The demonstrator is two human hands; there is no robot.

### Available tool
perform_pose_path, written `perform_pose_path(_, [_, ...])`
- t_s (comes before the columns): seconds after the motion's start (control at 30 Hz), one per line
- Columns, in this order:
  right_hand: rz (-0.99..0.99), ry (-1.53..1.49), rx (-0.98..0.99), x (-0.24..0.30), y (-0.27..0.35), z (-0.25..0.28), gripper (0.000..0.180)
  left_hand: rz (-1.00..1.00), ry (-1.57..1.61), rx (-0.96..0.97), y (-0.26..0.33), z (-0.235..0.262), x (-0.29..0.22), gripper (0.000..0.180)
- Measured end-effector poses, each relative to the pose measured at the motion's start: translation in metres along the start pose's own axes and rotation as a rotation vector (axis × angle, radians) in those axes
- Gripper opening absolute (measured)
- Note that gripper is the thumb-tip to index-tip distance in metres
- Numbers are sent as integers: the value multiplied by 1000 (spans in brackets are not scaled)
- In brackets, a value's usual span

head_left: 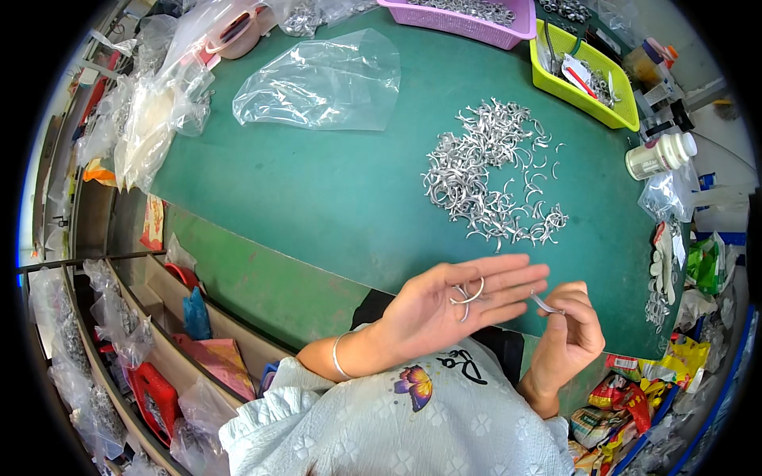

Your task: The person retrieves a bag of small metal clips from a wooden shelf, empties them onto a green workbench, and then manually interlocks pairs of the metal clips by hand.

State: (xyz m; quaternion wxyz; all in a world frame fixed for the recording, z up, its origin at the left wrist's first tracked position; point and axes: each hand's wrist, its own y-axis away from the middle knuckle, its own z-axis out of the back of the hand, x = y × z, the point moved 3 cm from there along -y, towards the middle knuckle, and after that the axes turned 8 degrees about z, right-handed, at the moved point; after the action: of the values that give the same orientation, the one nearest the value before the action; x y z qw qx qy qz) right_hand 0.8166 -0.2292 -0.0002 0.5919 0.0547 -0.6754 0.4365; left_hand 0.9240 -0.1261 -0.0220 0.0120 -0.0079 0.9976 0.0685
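Note:
Palm up over the table's near edge, my left hand [452, 305] is open with its fingers stretched out flat. A few small curved silver metal pieces [463, 301] lie loose on that palm and the base of its fingers. Just right of its fingertips, my right hand [567, 333] is closed in a pinch. Between its thumb and fingers it grips one curved metal piece [541, 301], whose free end points toward my left fingers. Beyond both hands, a loose heap of similar curved metal pieces [476, 170] is spread on the green table [317, 190].
A clear plastic bag [325, 83] lies flat at the far left of the tabletop. At the back stand a purple basket [476, 25] of metal parts and a yellow-green basket [587, 101] with tools. A white bottle [660, 156] lies by the right edge. Bagged parts fill shelves [159, 293] at left.

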Motion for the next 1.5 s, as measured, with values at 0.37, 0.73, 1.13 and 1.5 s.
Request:
perform_pose_path(0.37, [-91,-4,57,-4,-1,-9,16,-322,-780,-346,11,7,-1,19])
perform_pose_path(0.73, [-53,4,124,0,-4,-10,19,-332,-814,-411,11,9,-2,13])
perform_pose_path(1.13, [-277,-287,92,-5,3,-12,14,-335,-805,-401,13,11,-1,11])
perform_pose_path(1.5, [-764,-890,26,-23,20,-22,11,-321,-690,-386,12,8,-2,11])
